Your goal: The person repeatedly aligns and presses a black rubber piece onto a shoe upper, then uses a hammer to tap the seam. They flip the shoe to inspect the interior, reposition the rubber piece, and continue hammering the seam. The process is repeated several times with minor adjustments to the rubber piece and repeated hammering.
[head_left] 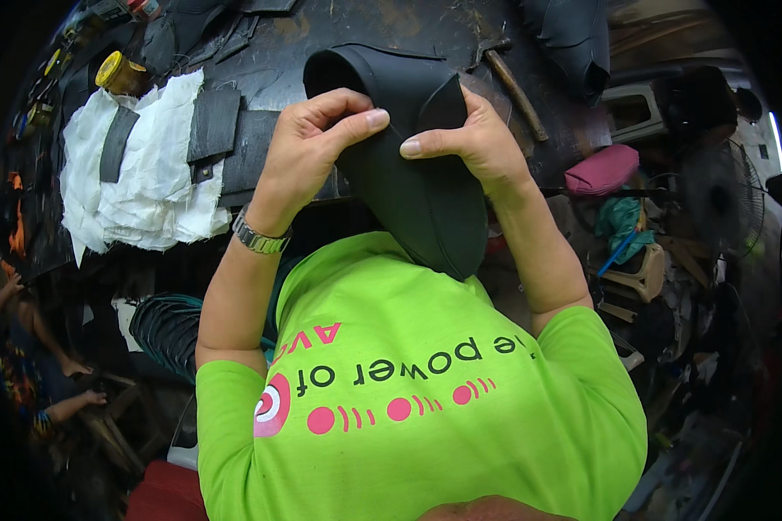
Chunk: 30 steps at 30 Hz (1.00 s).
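Note:
A black shoe upper (434,204), seemingly leather, is held up at the table's near edge, with its pointed end toward my green shirt. My left hand (317,135), with a metal watch on its wrist, is closed at the upper's left opening, thumb and forefinger pinched together. Whether a thread or some other small thing is also in that pinch is too fine to make out. On the other side, my right hand (487,143) grips a raised flap of the upper, its thumb across the front and the fingers mostly hidden behind.
A hammer (516,94) lies on the dark table (339,26). White cloth (156,195) with black strips on it and a yellow tub (122,74) are at left. More black uppers (569,39) sit far right. Beyond are a pink bundle (601,169) and a fan (723,200). Another person's hand (76,368) shows at far left.

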Motion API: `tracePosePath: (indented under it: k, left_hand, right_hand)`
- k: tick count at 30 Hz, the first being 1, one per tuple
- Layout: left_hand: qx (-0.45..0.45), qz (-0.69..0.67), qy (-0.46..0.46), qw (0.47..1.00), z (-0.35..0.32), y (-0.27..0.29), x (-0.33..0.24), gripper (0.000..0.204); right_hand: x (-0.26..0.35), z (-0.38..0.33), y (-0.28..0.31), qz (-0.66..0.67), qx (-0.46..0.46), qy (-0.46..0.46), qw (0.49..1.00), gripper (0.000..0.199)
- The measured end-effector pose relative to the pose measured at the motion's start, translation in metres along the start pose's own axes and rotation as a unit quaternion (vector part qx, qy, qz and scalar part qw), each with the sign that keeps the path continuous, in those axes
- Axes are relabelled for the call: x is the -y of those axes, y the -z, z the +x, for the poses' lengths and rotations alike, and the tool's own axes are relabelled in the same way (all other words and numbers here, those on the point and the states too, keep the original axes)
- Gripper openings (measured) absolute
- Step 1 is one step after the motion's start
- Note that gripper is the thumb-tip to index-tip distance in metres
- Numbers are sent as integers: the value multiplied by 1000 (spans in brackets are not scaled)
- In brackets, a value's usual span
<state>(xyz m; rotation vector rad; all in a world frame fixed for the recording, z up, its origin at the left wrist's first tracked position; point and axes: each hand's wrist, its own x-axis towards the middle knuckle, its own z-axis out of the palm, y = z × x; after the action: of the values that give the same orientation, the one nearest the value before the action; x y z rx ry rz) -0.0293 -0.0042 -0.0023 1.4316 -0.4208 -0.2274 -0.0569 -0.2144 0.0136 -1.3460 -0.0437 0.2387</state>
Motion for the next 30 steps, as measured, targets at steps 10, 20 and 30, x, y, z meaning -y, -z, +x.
tracePosePath:
  k: [10,20,30]
  left_hand:
    - [5,-264,24,964,5,-9,14,80]
    - [-110,-170,55,978,31,-4,32,43]
    - [-105,-176,107,973,34,12,61,46]
  right_hand:
    - [4,12,38,206,-18,42,978,48]
    - [-29,31,53,209,-140,36,967,42]
    - [-36,34,44,210,-181,-12,961,46]
